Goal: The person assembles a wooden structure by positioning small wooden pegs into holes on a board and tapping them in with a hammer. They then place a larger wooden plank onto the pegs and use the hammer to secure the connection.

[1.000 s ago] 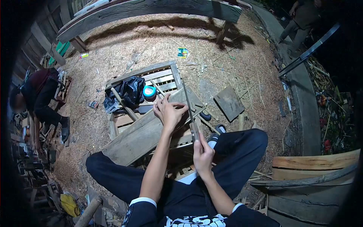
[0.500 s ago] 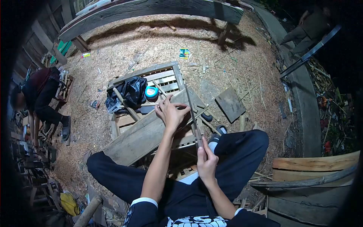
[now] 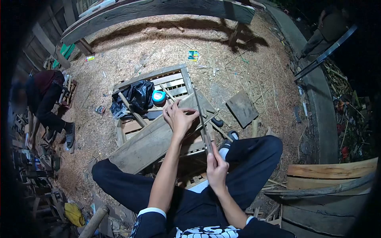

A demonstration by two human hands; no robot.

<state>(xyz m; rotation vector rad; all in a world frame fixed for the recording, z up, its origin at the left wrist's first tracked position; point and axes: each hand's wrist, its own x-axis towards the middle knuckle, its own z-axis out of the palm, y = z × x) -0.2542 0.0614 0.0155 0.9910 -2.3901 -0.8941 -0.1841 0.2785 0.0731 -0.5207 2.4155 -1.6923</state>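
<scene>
My right hand (image 3: 218, 168) is closed around the handle of a long thin blade (image 3: 201, 113), seen nearly edge-on, that looks like a hand saw; its teeth cannot be made out. The blade lies across a wide grey wooden plank (image 3: 145, 144) near the plank's far right end. My left hand (image 3: 179, 119) rests on the plank just left of the blade, fingers spread and bent, thumb pointing toward the blade. Beneath the plank is a slatted wooden frame (image 3: 183, 79), bearing a black plastic bag (image 3: 141, 95) and a round turquoise-lidded container (image 3: 158, 96).
A square board (image 3: 242, 110) lies on the shaving-covered ground at right. A long timber bench (image 3: 158, 15) spans the back. One person (image 3: 45, 95) bends over at left; another (image 3: 331, 29) is at the upper right. Large planks (image 3: 325, 198) stand at lower right.
My hands, the blade and the plank stay almost in place. The person at the upper right has shifted slightly, and the bending person at left has moved a little to the right.
</scene>
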